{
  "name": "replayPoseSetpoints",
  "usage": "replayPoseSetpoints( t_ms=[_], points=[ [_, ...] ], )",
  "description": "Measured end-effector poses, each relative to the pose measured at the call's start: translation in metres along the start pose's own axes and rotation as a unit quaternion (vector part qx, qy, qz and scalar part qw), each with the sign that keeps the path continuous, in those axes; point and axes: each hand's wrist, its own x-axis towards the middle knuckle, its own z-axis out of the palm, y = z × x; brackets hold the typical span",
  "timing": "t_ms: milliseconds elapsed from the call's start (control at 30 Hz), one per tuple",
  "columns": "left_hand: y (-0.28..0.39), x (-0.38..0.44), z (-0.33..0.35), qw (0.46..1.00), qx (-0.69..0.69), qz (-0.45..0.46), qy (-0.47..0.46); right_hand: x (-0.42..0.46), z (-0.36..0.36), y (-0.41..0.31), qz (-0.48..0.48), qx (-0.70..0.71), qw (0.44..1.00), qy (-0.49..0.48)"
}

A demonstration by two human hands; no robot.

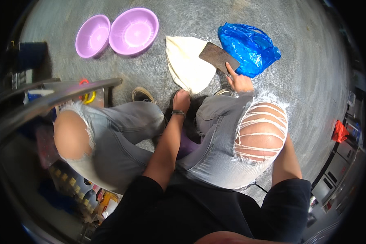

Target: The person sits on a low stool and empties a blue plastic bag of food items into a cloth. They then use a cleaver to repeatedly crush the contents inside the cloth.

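My left hand [181, 100] is closed on the gathered end of a cream cloth [187, 62], perhaps a bag, that lies spread on the floor between my feet. With a finger stretched out, my right hand [240, 81] touches the near right corner of a dark, worn rectangular plate [218, 57], which looks like metal. The plate's left part rests over the cloth's right edge, and its right end meets a crumpled blue plastic bag [251, 48]. Whether my right fingers also grip something beneath the plate, I cannot tell.
Two purple plastic basins [134, 32] [93, 36] stand side by side on the grey floor [116, 68]. A metal rail [88, 86] of a rack with packed goods runs close on my left. A red plastic bag [340, 131] and metal cabinets [326, 184] are at the far right.
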Motion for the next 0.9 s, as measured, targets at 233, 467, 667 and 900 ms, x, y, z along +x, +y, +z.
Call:
replayPoseSetpoints(
  t_ms=[233,467,667,900],
  points=[
    [-0.01,-0.01,0.005,0.998,0.065,0.022,0.013,-0.071,-0.13,-0.002,-0.005,0.181,0.984,0.003],
    [0.017,-0.004,0.0,0.984,0.164,0.023,-0.069,-0.075,0.025,0.014,-0.04,0.103,0.992,0.068],
    [0.003,-0.014,0.008,0.969,0.242,0.017,-0.048,-0.089,-0.054,0.009,-0.047,0.112,0.992,-0.026],
    [-0.009,-0.036,-0.005,0.986,0.151,0.062,0.013,-0.143,-0.135,-0.022,-0.088,0.263,0.948,0.159]
  ],
)
